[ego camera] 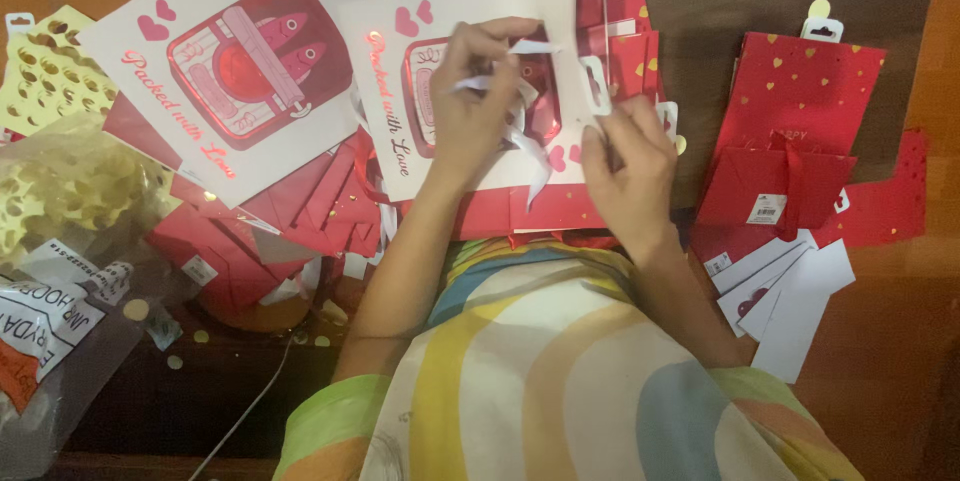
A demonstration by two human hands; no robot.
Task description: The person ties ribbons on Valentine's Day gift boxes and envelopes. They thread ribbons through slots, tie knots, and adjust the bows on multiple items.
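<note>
A cream paper gift bag [400,141] with red hearts and a red tin picture lies flat in front of me, over a heap of red bags. My left hand [478,91] rests on it and pinches a white ribbon [528,156] that loops down across the bag. My right hand [630,166] sits at the bag's right edge, fingers closed on the ribbon's other end near a white hang tab [596,81].
A second cream bag [200,31] lies to the left. Folded red bags [790,141] with gold hearts lie on a dark brown board [720,11] at right, white cards [790,291] below them. Clear plastic packaging [70,241] and yellow sheets [45,71] fill the left side.
</note>
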